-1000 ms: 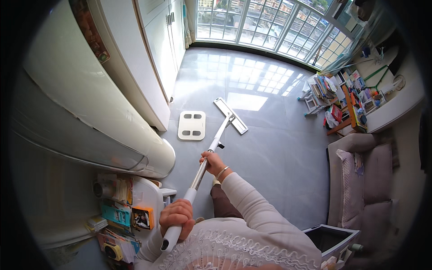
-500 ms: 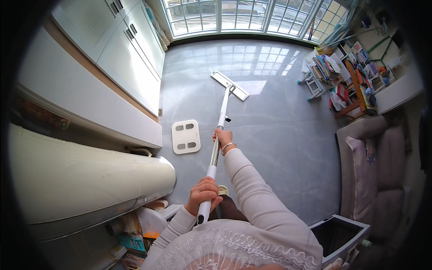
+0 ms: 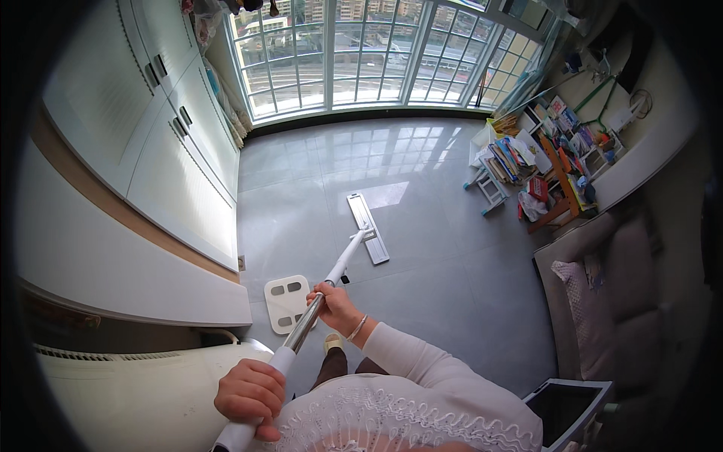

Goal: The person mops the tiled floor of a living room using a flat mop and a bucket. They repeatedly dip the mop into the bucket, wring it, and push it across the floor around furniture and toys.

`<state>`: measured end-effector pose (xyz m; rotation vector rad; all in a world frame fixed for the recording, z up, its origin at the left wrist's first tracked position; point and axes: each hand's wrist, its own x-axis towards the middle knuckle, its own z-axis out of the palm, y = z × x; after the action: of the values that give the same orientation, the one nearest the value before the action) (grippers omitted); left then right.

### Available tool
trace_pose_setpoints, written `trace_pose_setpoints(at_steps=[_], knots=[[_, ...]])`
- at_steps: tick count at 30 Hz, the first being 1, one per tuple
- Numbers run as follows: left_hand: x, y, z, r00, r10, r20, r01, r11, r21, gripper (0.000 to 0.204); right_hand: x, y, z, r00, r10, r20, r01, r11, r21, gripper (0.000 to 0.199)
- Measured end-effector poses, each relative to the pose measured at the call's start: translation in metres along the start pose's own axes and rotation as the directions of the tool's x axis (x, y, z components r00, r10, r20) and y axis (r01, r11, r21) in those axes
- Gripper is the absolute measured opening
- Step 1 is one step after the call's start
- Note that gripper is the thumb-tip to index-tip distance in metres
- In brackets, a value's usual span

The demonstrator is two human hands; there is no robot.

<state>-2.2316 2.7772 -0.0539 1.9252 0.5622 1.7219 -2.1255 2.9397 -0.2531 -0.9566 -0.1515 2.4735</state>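
Observation:
A flat mop with a white and silver pole runs from the lower left toward the middle of the room. Its long flat head (image 3: 358, 211) lies on the grey floor, angled away from me. My left hand (image 3: 252, 395) wraps round the white upper part of the pole near its end. Farther down, my right hand (image 3: 337, 307), with a bracelet at the wrist, is closed round the silver section. A white bathroom scale (image 3: 280, 307) sits on the floor just left of the pole, partly covered by my right hand and the pole.
White cabinets (image 3: 173, 158) line the left side, with a cream rounded appliance (image 3: 135, 399) nearer me. A step stool (image 3: 491, 188) stacked with books stands at the right, before a cluttered shelf. A grey sofa (image 3: 602, 301) is on the right; an open dark bin-like box (image 3: 568, 410) stands nearby.
The view has tilted up toward the windows. Both hands have shifted left with the pole, which now slants more. The mop head has swivelled to point more away from me.

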Motion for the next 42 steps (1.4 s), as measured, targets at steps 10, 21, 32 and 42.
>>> trace_pose_setpoints(at_steps=[10,21,32,42], knots=[[0.057,-0.140,0.006,0.609,0.386,-0.692,0.068,0.844,0.531,0.052,0.116,-0.096,0.009,0.986,-0.081,0.145,0.041,0.965,0.259,0.006],[0.157,-0.363,0.034,0.897,-0.240,-0.371,0.369,0.869,0.331,0.021,0.283,-0.345,-0.049,0.981,-0.150,0.123,0.094,0.921,0.378,0.013],[0.318,-0.426,0.056,0.940,-0.301,0.159,0.242,0.920,0.310,0.025,0.229,-0.476,-0.056,0.929,-0.356,0.098,0.317,0.905,0.285,0.019],[0.436,-0.400,-0.032,0.883,0.144,0.446,0.073,0.897,-0.435,0.028,0.082,-0.445,-0.010,0.908,-0.395,0.138,0.265,0.798,0.541,0.015]])
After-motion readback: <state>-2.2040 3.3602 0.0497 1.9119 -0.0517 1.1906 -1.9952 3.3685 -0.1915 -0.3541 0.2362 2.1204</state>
